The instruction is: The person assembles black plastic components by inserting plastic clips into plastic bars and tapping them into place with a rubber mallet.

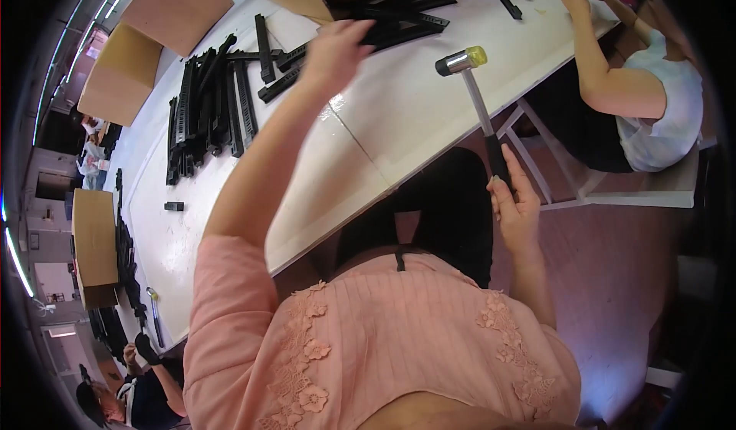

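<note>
White bench (399,115), upper frame: our left hand (333,50) reaches open-fingered onto black plastic strips (399,23), right hand (515,207) grips the mallet (479,100) mid-right; picking step, gripping one strip next.

We wear a salmon-pink top (399,338) with short sleeves, its fabric ribbed in fine vertical lines. Lace flower trim of the same pink runs along both shoulder seams, at seven and four o'clock. Both forearms are bare, and dark trousers (452,207) show near the centre.
</note>
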A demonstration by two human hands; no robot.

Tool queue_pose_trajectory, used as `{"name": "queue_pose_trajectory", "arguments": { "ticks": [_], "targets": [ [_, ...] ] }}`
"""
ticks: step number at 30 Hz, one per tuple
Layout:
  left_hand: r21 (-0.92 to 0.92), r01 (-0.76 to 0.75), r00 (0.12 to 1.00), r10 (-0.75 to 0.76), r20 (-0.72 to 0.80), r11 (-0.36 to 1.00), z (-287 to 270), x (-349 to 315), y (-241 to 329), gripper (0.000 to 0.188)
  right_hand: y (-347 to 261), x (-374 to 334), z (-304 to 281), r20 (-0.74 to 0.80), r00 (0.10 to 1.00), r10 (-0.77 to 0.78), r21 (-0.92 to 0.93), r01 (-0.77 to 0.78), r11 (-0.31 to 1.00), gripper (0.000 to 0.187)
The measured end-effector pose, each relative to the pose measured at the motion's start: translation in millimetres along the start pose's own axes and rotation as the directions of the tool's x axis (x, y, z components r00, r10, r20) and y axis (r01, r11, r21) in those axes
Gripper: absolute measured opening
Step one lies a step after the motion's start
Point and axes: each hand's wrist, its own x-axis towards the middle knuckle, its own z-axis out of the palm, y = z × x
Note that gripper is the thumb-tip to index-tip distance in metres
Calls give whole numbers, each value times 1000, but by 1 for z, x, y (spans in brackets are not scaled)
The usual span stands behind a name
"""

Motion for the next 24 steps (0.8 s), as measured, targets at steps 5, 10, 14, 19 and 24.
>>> {"name": "queue_pose_trajectory", "arguments": {
  "ticks": [5, 10, 14, 19, 24],
  "targets": [
    [80, -63, 998, 61, 28, 995, 75, 42, 53, 53, 9, -4, -10, 30, 999, -20, -35, 21, 999, 46],
    [185, -95, 986, 67, 150, 978, 79, 48, 53, 44, 13, -14, -27, -53, 998, 27, -10, -27, 1000, 47],
    [48, -185, 979, 188, -79, 982, 34, 19, 44, 30, 16, -8, -32, -64, 996, 55, 68, -51, 996, 47],
    [-286, 78, 943, -164, -289, 955, -42, -64, 21, 30, 23, 1, -21, 26, 999, 40, 54, -41, 998, 47],
    [-821, 300, 714, -685, -143, 485, -97, -154, 7, 23, 19, 2, 1, 73, 997, 31, 18, -32, 999, 47]
  ]
}}
